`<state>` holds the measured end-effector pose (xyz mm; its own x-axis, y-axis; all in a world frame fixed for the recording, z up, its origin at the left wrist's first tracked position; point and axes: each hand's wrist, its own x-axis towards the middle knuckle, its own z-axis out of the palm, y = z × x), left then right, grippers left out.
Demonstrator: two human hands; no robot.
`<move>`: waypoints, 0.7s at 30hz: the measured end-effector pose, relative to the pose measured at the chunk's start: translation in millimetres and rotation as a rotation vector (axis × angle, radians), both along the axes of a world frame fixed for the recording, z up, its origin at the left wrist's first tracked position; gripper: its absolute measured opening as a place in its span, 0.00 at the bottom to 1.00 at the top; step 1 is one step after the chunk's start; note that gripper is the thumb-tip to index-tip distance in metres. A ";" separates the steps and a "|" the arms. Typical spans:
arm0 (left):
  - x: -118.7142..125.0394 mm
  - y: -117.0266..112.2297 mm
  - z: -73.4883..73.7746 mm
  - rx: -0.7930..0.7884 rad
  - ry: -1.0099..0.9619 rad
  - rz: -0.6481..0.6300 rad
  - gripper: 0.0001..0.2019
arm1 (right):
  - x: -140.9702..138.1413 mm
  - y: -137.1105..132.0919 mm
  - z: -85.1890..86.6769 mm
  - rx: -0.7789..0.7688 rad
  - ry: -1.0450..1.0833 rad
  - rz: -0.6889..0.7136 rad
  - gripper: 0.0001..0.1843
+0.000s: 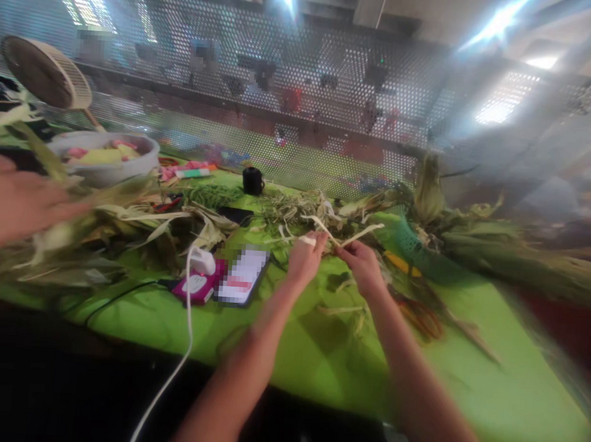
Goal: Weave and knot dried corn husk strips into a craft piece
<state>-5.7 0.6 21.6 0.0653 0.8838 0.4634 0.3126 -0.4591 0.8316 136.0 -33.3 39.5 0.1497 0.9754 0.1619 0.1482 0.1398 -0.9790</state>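
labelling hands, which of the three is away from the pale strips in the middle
The blurred hand at the picture's left edge, near the round bowl; the person's left hand and right hand are both at the pale strips.

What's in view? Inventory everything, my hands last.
screen: 1, grey, back
table: 1, green, beneath
fan: 1, beige, far left
tub: 1, whitish, left
mug: 1, black, table's back
husks: many, pale green, both sides
phone: 1, white screen, centre
power block: 1, magenta, beside phone
plug: 1, white, on power block
mesh: 1, teal, right
co-worker's hand: 1, left edge
strips: some, cream, between hands
left hand: 1, at strips
right hand: 1, holding strips
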 end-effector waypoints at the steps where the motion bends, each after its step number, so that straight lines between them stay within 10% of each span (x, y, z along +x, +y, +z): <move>1: -1.4 0.1 0.4 -0.044 0.000 -0.030 0.21 | 1.8 -0.4 1.5 -0.005 -0.022 0.020 0.19; 8: 7.8 -4.7 -6.7 -0.374 -0.305 -0.266 0.26 | 0.9 -2.7 -1.6 0.034 -0.014 0.079 0.20; 21: 6.3 0.8 -9.5 -0.300 -0.406 -0.146 0.26 | -4.5 -5.8 -0.2 -0.053 0.087 0.084 0.21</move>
<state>0.6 1.5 12.1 0.0655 0.9766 0.2047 -0.1115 -0.1967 0.9741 131.6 -39.1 39.3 0.0779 0.9919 0.1001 0.0524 0.0962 -0.9940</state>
